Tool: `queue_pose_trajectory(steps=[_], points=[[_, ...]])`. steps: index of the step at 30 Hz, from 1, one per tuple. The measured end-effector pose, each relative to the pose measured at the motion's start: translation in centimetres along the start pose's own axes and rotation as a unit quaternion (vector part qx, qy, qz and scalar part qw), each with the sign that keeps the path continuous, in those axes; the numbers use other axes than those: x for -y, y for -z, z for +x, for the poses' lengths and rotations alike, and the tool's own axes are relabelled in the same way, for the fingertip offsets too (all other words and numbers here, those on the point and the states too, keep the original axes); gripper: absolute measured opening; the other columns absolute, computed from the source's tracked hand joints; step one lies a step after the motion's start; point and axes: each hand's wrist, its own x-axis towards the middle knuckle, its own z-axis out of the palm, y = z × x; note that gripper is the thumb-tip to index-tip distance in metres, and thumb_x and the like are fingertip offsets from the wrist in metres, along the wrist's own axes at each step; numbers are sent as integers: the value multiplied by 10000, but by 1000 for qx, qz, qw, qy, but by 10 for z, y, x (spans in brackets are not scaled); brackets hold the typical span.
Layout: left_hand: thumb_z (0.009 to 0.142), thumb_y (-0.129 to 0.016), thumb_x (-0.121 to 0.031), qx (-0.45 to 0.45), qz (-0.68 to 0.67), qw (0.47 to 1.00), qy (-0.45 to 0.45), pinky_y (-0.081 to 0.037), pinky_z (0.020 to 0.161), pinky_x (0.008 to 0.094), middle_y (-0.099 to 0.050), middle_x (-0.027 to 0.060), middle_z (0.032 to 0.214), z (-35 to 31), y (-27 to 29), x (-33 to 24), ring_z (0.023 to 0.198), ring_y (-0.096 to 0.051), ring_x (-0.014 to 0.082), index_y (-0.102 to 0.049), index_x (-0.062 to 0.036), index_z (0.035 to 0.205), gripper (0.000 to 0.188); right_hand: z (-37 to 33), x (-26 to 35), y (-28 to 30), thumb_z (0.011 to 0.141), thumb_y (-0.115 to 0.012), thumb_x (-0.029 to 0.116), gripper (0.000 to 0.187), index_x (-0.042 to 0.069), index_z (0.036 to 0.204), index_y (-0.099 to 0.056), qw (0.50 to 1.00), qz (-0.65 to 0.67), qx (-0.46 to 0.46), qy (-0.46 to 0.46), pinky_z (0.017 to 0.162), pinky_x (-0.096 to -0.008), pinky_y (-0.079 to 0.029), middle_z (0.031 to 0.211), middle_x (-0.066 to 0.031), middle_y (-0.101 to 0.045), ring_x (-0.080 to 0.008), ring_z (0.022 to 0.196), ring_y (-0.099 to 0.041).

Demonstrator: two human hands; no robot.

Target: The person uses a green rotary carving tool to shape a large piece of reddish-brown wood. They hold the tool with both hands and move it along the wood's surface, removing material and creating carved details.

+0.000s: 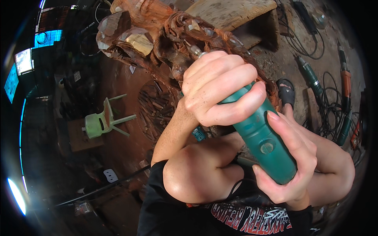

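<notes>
A pale green plastic chair (94, 126) sits left on the reddish-brown floor (128, 153). The room beyond is dark, broken by blue panes (49, 38), a white window (24, 63) and a bright strip of light (16, 196).

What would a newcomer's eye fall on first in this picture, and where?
Probably the green power tool, right of centre, held by the left hand and, lower down, the right hand. Next comes the reddish-brown carved wood at the top. A pale green chair stands out on the left.
</notes>
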Motion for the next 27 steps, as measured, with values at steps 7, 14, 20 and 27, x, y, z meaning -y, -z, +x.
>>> queue_pose_trajectory(steps=[7,14,20,27], points=[[704,-916,56,11,-6,1000,14,-558,591,332,-725,82,872,3,5,-4,683,-694,235,-731,-111,1004,390,-23,-8,-18,601,-755,89,869,-124,1428,-590,996,-46,-72,7,1230,-513,-410,1366,-329,-674,-430,1312,-668],[724,-907,25,28,-2,1000,7,-542,592,320,-721,71,872,3,10,-5,686,-691,223,-730,-113,1010,363,-27,-7,-20,625,-743,42,907,-104,1488,-509,992,-57,-76,83,1219,-504,-440,1467,-330,-593,-471,1381,-601],[730,-897,-13,16,1,1000,-8,-538,590,321,-718,71,869,2,7,-4,687,-688,220,-727,-108,1017,347,-26,-9,-15,649,-732,24,925,-99,1520,-446,989,-82,-50,116,1225,-521,-440,1494,-330,-552,-506,1370,-590],[727,-898,-10,31,-5,1000,0,-537,586,318,-714,71,869,5,10,-5,684,-682,219,-723,-106,1026,359,-24,-12,-14,626,-754,63,901,-116,1476,-518,990,-74,-56,102,1209,-502,-450,1435,-352,-615,-492,1361,-613]])
